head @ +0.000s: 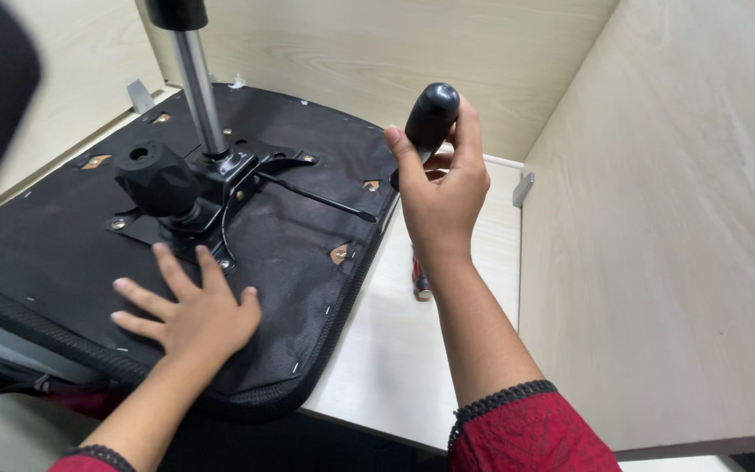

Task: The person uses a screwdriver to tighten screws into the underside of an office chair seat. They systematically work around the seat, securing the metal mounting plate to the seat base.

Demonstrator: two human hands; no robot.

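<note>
Risk: the right hand point(441, 188) is closed around a black lever handle point(431, 116) whose thin rod point(316, 197) runs left to the metal mechanism plate point(220, 188); a hard pull could bend the rod or shift the seat. The left hand point(192, 313) lies open and flat on the overturned black seat base point(63, 253), pinning it on the pale table point(395, 358). The seat's near edge overhangs, so it could tip. The fabric underside is stapled; 1 steel gas column point(201, 92) stands upright beside a black knob point(157, 179).

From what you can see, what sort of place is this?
Probably an office or workshop desk. An upturned chair seat with its metal column lies on a pale wood-laminate desk enclosed by matching partition panels.
</note>
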